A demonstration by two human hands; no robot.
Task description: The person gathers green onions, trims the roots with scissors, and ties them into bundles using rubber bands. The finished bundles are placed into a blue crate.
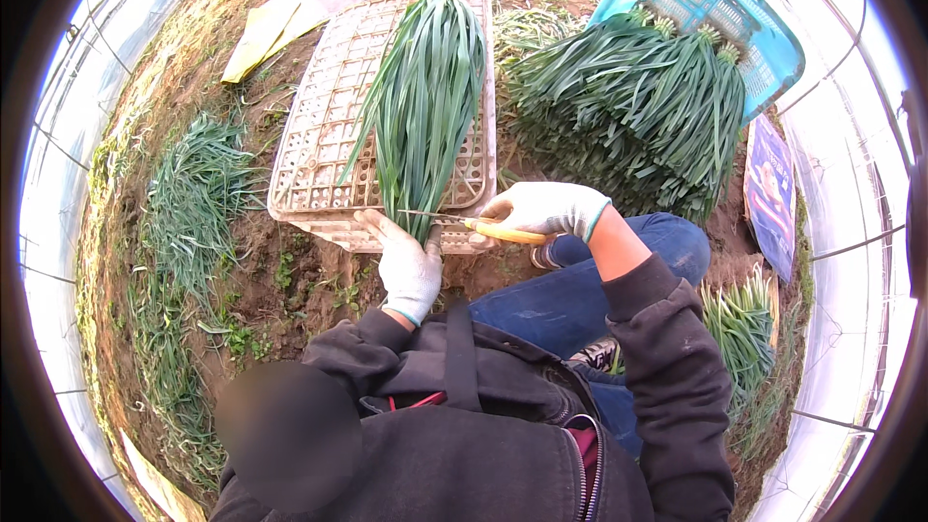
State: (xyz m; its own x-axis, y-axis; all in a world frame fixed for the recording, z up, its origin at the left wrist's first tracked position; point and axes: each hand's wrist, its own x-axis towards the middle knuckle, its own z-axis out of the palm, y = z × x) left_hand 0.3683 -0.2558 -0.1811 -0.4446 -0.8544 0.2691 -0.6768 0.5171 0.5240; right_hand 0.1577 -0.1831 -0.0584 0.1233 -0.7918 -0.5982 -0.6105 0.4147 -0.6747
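Observation:
A bunch of long green leafy stalks, like garlic chives, (435, 94) lies on an upturned pale plastic crate (326, 123), its whitish root ends at the far edge. My left hand (409, 264), in a white work glove, holds the leaf tips gathered at the crate's near edge. My right hand (544, 210), gloved too, grips scissors with yellow-orange handles (507, 232). Their thin blades reach across the leaves just above my left fingers. Whether the blades are apart is too small to tell.
At the back right, a turquoise plastic crate (776, 61) adjoins a large heap of similar bunches (631, 109). Loose leaves (196, 203) cover soil on the left. More green stalks (739, 333) lie at the right, near a printed sheet (770, 196). A yellow sack (261, 40) lies at the back left.

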